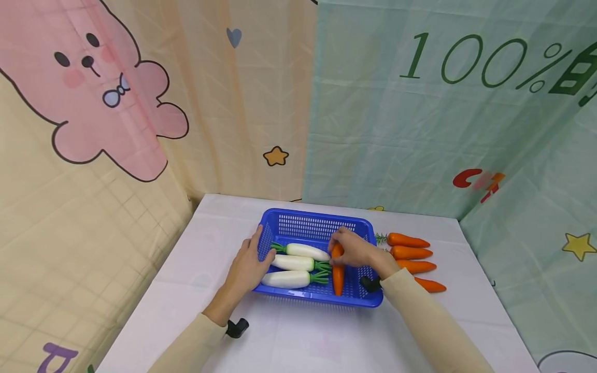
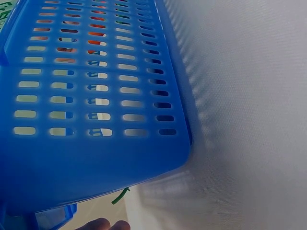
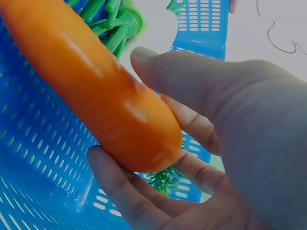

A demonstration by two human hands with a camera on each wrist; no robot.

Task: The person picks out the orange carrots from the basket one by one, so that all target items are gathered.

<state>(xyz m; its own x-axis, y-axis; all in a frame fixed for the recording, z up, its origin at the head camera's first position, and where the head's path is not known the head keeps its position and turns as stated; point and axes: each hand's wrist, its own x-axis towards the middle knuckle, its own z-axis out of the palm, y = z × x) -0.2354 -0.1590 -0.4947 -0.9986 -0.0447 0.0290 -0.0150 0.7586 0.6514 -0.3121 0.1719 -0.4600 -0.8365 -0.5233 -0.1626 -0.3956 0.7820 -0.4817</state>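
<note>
An orange carrot stretches front to back over the right part of a blue basket. My right hand pinches its thick back end, thumb on one side and fingers on the other. In the right wrist view the carrot slants up left from the fingers, with a green leafy tuft below its blunt end. My left hand holds the basket's left rim, thumb over the edge; in the left wrist view its fingertips show past the basket wall. Three white radishes lie inside, left of the carrot.
Several more carrots lie in a column on the white table, right of the basket; my right forearm partly covers the nearer ones. Patterned cloth walls stand behind and at both sides. Black wrist mounts stick out from both wrists.
</note>
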